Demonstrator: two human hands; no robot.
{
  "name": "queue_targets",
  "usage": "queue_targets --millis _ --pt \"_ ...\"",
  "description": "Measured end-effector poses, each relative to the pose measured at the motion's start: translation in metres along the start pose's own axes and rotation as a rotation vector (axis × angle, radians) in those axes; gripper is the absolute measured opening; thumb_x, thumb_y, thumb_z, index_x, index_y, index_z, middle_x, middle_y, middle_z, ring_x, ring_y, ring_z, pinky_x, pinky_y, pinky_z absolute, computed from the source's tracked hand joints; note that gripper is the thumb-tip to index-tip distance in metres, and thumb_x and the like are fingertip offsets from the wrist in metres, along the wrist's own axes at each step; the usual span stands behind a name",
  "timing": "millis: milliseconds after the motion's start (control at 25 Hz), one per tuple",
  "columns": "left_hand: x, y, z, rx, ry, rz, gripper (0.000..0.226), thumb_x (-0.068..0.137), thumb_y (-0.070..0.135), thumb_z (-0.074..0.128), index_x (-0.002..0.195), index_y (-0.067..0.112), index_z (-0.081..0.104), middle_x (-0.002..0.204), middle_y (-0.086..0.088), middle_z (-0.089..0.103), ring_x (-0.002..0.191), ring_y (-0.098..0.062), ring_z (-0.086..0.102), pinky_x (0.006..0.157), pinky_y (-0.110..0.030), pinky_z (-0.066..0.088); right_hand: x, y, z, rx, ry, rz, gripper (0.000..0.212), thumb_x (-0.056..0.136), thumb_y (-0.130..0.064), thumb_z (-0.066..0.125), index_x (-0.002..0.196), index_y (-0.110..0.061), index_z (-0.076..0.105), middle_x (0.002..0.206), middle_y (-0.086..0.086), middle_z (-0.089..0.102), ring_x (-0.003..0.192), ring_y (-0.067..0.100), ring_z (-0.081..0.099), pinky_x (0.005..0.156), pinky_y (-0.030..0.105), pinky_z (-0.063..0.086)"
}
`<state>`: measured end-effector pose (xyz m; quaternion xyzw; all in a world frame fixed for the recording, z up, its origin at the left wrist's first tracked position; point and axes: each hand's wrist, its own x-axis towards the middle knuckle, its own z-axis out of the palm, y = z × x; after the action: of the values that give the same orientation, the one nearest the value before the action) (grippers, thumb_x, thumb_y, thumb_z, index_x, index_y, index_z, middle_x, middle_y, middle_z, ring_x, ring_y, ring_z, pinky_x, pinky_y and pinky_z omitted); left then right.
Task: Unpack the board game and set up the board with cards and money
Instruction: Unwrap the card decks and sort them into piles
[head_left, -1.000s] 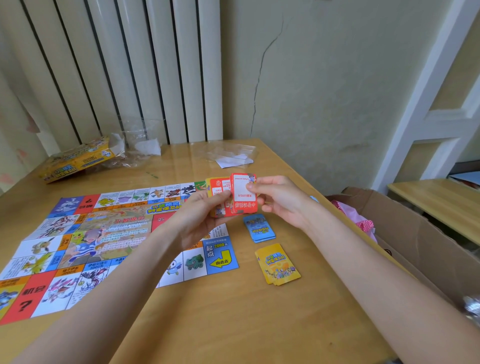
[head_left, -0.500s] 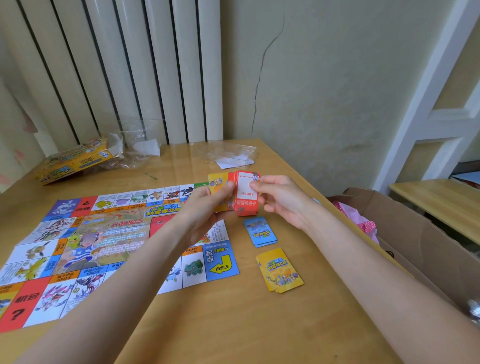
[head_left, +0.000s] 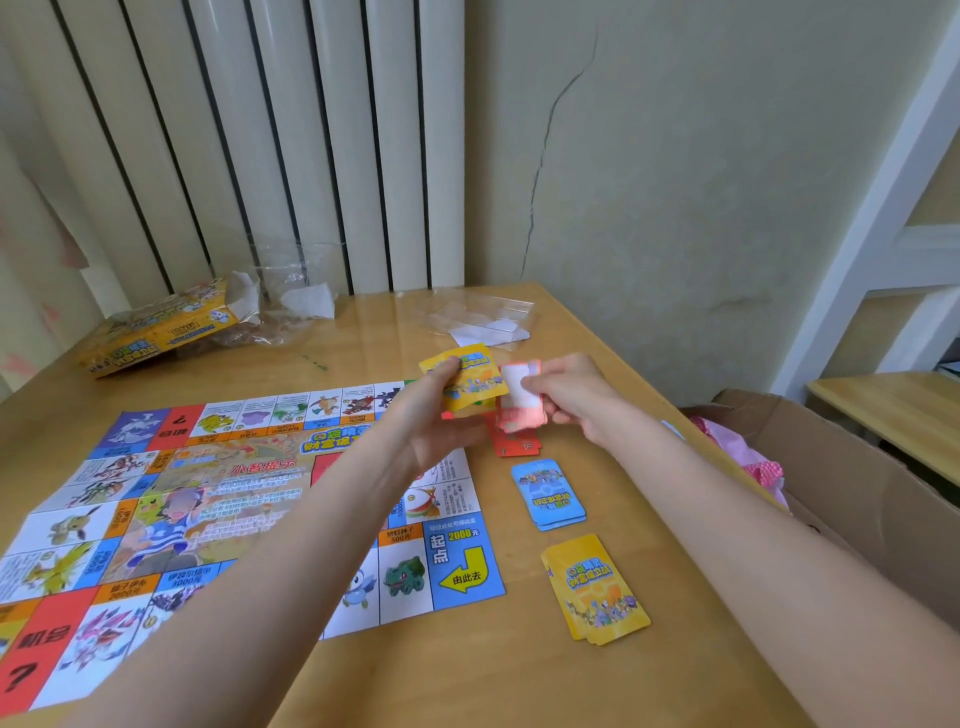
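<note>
Sorting was the step I judged in hand: left hand (head_left: 441, 415) fingers gripped yellow cards (head_left: 470, 379), right hand (head_left: 566, 395) fingers pinched red cards (head_left: 519, 400) above the bench (head_left: 467, 675) beside the board (head_left: 218, 499); next, stacking by colour.

We see a wooden table (head_left: 363, 670) meeting a cracked pale green wall (head_left: 675, 182), a white ribbed radiator (head_left: 260, 145) far left, a white frame (head_left: 872, 218) right.

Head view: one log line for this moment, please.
left hand: holds yellow cards | right hand: holds red cards | blue stack, yellow stack: on table beside board
</note>
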<state>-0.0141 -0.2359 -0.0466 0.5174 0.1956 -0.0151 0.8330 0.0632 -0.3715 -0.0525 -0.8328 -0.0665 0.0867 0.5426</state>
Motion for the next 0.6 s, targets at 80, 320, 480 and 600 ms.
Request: queue_targets --millis 80,320,480,600 --pt "0.005 0.004 -0.003 -0.070 0.045 0.032 0.022 0.098 0.028 0.044 0.088 0.011 0.054 0.082 -0.010 0.060 0.072 -0.025 0.058 0.074 -0.044 0.046 0.002 -0.003 -0.004 0.156 0.011 -0.197 0.006 0.086 -0.003 0.062 0.081 -0.007 0.062 0.061 0.006 0.055 0.042 0.010 0.049 0.044 0.015 0.043" --pt "0.016 -0.004 -0.015 -0.165 0.118 0.002 0.017 0.097 0.024 0.046 0.087 0.012 0.051 0.088 -0.012 0.059 0.079 -0.027 0.058 0.097 -0.049 0.041 0.003 0.032 -0.004 -0.182 -0.024 -0.515 0.021 0.077 -0.004 0.071 0.098 -0.010 0.073 0.084 -0.010 0.049 0.082 0.012 0.052 0.079 0.015 0.042" --pt "0.016 -0.005 -0.014 -0.123 0.166 0.021 0.016 0.095 0.024 0.050 0.085 0.011 0.052 0.082 -0.010 0.059 0.071 -0.024 0.057 0.094 -0.046 0.044 0.006 0.044 -0.004 -0.413 -0.079 -0.627 0.020 0.078 -0.004 0.071 0.097 -0.009 0.074 0.088 -0.002 0.052 0.085 0.014 0.055 0.075 0.004 0.036" --pt "0.014 -0.006 -0.008 -0.009 0.124 -0.024 0.019 0.096 0.027 0.048 0.086 0.011 0.053 0.078 -0.009 0.058 0.066 -0.023 0.054 0.093 -0.044 0.041 0.007 0.044 -0.007 -0.648 -0.187 -0.612 0.029 0.083 0.006 0.059 0.101 -0.012 0.073 0.097 0.001 0.054 0.098 0.018 0.055 0.081 0.009 0.032"
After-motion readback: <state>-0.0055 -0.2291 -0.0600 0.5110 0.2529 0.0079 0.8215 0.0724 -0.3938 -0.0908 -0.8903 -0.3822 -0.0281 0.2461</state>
